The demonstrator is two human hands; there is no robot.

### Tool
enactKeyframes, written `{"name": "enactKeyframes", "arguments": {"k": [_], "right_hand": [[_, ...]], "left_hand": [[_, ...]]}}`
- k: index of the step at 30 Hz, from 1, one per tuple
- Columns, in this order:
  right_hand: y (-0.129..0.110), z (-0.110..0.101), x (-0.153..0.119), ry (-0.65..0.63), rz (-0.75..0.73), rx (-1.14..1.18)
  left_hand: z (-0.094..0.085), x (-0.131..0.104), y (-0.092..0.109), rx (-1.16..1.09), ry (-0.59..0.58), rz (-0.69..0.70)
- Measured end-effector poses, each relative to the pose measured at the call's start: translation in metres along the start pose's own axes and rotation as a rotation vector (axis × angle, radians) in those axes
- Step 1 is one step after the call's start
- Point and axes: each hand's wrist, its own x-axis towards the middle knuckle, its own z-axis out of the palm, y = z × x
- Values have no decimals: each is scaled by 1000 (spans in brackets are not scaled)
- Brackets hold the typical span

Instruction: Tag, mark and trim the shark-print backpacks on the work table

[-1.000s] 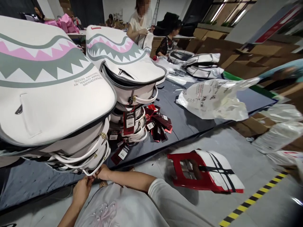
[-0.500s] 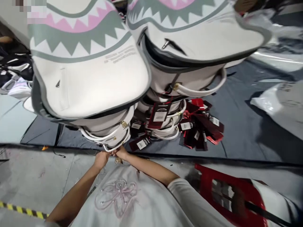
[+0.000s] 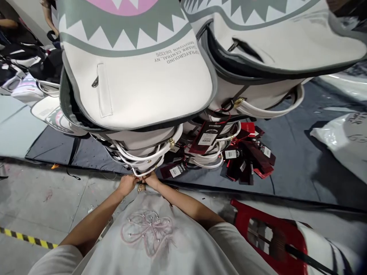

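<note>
A tall stack of white backpacks [image 3: 155, 103] with grey trim and a printed shark-mouth pattern stands at the table's front edge. Its white carry handles [image 3: 143, 157] with gold-coloured fittings face me. Right below the lowest handle, my left hand [image 3: 127, 185] and my right hand [image 3: 151, 180] are close together. Both look closed, with fingertips partly hidden beneath the stack, so what they grip cannot be made out. To the right rises a second stack of similar backpacks [image 3: 275, 61], the top one's zip partly undone. Dark red hang tags [image 3: 248, 162] with white labels lie beside it.
A dark cloth covers the table [image 3: 289, 152]. White plastic packaging [image 3: 355, 133] lies on its right side, more bags [image 3: 25, 86] at the far left. A red plastic stool [image 3: 241, 221] is on the floor by my right side. Other people's arms show at upper left.
My view has shifted, so the stacks appear farther right and the printed text is sharper. Both hands stay together below the left stack's lowest handle.
</note>
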Motion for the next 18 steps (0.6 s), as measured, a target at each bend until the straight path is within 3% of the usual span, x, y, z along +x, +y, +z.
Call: {"name": "enactKeyframes", "arguments": {"k": [4, 6, 8, 11, 14, 16, 18], "right_hand": [[-9, -4, -9, -21, -5, -109], [-14, -21, -18, 25, -45, -162], [-18, -53, -30, 115, -85, -226], [-17, -128, -56, 276, -101, -350], [-16, -229, -89, 421, -64, -505], [-21, -308, -106, 530, -20, -627], [-32, -387, -114, 677, 17, -757]], "left_hand": [[1, -4, 2, -4, 28, -2], [1, -9, 7, 6, 39, -11], [2, -17, 15, 21, 38, -6], [3, -26, 30, 21, 14, 44], [1, -27, 61, -34, -106, 182], [-5, -20, 99, -81, -184, 321], [-14, -8, 150, -137, -184, 493]]}}
